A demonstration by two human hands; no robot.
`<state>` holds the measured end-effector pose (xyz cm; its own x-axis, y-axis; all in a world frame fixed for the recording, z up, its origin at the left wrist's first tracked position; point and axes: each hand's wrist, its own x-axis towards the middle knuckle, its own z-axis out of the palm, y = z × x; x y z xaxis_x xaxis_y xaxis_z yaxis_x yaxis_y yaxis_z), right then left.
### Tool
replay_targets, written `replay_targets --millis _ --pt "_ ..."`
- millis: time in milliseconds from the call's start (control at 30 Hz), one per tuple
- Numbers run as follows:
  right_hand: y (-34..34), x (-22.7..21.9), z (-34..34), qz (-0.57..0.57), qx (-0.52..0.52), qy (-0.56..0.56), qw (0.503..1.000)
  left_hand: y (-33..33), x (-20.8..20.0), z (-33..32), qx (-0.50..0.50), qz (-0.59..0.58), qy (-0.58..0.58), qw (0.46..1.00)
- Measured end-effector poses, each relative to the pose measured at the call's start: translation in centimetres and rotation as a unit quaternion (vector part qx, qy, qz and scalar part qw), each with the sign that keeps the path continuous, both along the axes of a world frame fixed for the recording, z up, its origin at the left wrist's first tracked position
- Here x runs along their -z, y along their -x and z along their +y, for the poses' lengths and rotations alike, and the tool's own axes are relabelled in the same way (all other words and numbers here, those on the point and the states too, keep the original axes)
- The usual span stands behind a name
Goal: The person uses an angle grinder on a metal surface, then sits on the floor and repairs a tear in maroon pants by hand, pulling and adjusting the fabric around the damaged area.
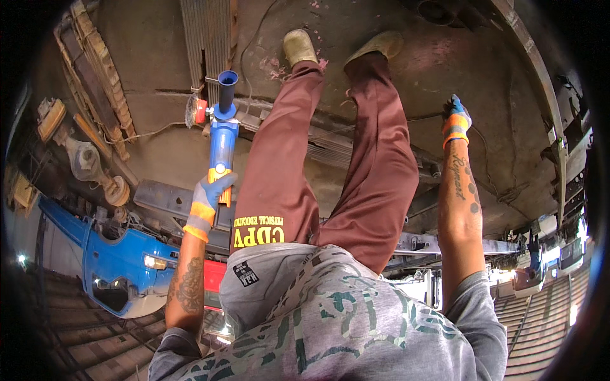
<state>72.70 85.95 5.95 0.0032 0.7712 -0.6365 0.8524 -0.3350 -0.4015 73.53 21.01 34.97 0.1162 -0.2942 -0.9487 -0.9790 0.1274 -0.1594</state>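
Grinder [223, 145]: blue and orange, upright in my view, just beside my left trouser leg [276, 152]; I can't tell whether it is running.
Left hand [212, 190]: gloved, wrapped around the orange rear of the grinder, carrying it alone as far as I can see.
Right hand [457, 117]: gloved, well to the right of the grinder with both trouser legs between; nothing shows in it, and I can't tell how far the fingers curl.
Handle [227, 92]: at the far end of the grinder, with no hand on it. If the tool starts or snags, one hand probably won't hold the twist.
Brush [194, 110]: wiry, on the left side of the grinder's head, turned away from my leg. A roll of my wrist could bring it round into loose cloth, and shed wires could fly.
Cord [155, 131]: pale, left of the grinder near the brush; I can't tell whether they join. Spinning bristles might catch it if the head drops that way.
Shoes [298, 47]: beyond the grinder, to its right. A slipped grip could send the tool down near them.
Axle [86, 159]: well left of the grinder; a wide swing might knock it.
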Motion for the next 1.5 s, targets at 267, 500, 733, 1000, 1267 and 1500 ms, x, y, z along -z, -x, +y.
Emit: replay_targets --millis 267,500,733,1000,1267,1500 --pt "-1.1 -3.0 -1.4 0.246 0.055 0.507 0.824 1.1 1.5 0.2 0.003 0.011 0.0 1.0" --pt "0.4 -6.6 -8.3 0.132 0.035 0.489 0.861 3.2 2.7 1.0 -0.005 0.033 0.002 0.999" --pt "2.3 -8.7 -11.2 0.269 0.144 0.589 0.748 6.0 4.2 2.0 0.113 0.083 0.026 0.99" --pt "10.9 -13.3 -11.1 0.411 0.144 0.598 0.672 13.6 9.2 3.8 0.223 0.204 0.074 0.95" --pt "19.7 -8.7 -7.3 0.446 0.163 0.626 0.619 21.9 26.0 2.3 0.2 0.301 0.153 0.92" --pt "23.3 -12.4 -1.4 0.544 0.043 0.528 0.65 29.3 35.4 5.7 0.314 0.369 0.195 0.853"
